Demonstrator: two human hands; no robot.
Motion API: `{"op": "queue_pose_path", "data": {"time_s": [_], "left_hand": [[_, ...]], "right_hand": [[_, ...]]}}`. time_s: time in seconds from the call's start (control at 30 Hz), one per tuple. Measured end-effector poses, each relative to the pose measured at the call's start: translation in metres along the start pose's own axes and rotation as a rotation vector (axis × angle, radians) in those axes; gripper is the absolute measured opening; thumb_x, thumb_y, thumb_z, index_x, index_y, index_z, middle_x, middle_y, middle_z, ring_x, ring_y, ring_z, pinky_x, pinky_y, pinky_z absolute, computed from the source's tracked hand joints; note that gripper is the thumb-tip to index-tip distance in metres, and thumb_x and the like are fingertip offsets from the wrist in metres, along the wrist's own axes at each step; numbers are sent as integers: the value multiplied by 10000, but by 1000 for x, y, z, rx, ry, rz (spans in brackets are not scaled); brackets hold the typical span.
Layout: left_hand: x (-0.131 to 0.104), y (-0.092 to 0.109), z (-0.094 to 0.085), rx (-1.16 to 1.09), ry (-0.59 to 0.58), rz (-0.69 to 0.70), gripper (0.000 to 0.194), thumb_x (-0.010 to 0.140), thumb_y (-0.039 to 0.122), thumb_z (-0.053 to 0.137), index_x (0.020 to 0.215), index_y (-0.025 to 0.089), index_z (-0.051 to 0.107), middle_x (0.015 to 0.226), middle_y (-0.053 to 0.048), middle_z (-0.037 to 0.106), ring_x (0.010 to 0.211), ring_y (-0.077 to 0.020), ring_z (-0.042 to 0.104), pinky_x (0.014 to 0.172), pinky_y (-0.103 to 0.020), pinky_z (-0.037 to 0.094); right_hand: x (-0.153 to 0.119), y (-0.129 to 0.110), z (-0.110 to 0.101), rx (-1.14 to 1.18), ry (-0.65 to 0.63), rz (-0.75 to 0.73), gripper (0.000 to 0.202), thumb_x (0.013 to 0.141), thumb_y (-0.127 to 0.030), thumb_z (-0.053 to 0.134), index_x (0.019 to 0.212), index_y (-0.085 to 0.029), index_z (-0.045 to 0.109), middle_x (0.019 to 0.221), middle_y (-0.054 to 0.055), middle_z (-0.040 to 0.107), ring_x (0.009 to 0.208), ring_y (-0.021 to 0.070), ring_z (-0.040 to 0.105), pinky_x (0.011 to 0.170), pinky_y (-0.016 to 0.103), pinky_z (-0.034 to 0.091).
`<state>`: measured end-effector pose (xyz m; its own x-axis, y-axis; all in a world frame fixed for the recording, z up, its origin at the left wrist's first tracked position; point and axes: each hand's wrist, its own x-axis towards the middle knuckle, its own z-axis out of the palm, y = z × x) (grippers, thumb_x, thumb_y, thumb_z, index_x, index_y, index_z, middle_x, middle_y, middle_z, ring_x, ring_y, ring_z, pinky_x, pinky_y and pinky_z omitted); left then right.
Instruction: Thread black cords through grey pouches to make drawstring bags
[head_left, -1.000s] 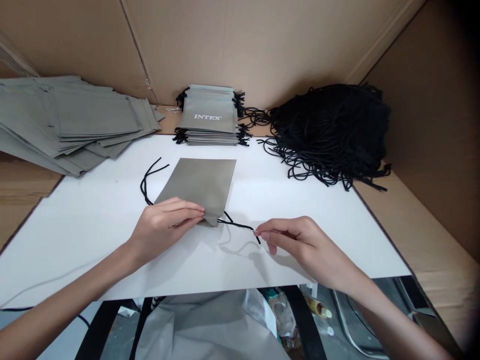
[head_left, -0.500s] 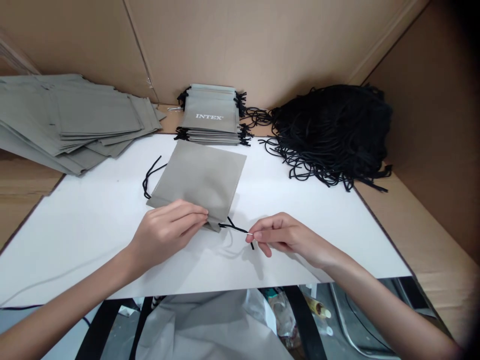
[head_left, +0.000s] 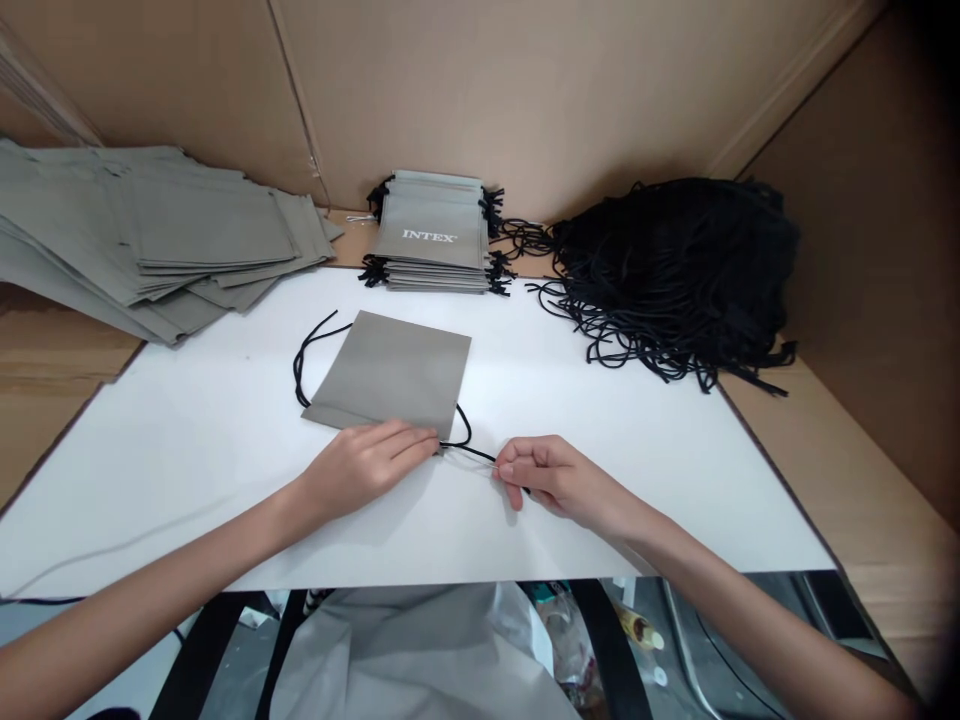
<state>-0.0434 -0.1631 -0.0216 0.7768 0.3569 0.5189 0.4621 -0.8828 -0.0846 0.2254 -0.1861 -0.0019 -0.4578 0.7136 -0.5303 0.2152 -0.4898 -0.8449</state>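
A grey drawstring pouch (head_left: 397, 365) lies flat on the white table, its plain side up. My left hand (head_left: 375, 460), fingers pressed together, grips the pouch's near edge by the right corner. From that corner runs a black cord (head_left: 480, 453), pinched between the thumb and fingers of my right hand (head_left: 540, 475). A thin pale piece, like a needle or wire, shows beside the cord at those fingertips; its full shape is hidden. Another black cord (head_left: 298, 365) loops out from the pouch's left side.
Grey pouch pieces (head_left: 210, 225) are piled at the back left. A stack of corded pouches marked INTEX (head_left: 431, 215) stands at the back middle. A heap of black cords (head_left: 675, 270) lies at the back right. Cardboard walls (head_left: 525, 90) enclose the white table (head_left: 637, 430).
The pouch now lies flatter, and its lower right cord has been drawn into a smaller loop. My left hand has shifted slightly right along the edge; my right hand still pinches the cord.
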Motion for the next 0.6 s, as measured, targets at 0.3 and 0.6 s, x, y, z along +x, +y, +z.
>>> {"op": "queue_pose_path", "data": {"time_s": [0.3, 0.6], "left_hand": [[2, 3, 7, -168, 218, 10, 199, 952, 85, 558, 1117, 140, 654, 1052, -70, 773, 931, -169, 733, 794, -260, 607], [4, 2, 8, -200, 309, 164, 192, 931, 60, 575, 1093, 80, 676, 1075, -123, 764, 993, -207, 735, 843, -279, 637]], "right_hand": [[-5, -2, -15, 254, -211, 158, 235, 802, -339, 718, 772, -115, 652, 529, -56, 537, 359, 8, 139, 424, 244, 23], [-15, 0, -10, 349, -263, 188, 190, 827, -288, 708, 795, -104, 675, 520, -53, 535, 344, -6, 149, 396, 217, 26]]}}
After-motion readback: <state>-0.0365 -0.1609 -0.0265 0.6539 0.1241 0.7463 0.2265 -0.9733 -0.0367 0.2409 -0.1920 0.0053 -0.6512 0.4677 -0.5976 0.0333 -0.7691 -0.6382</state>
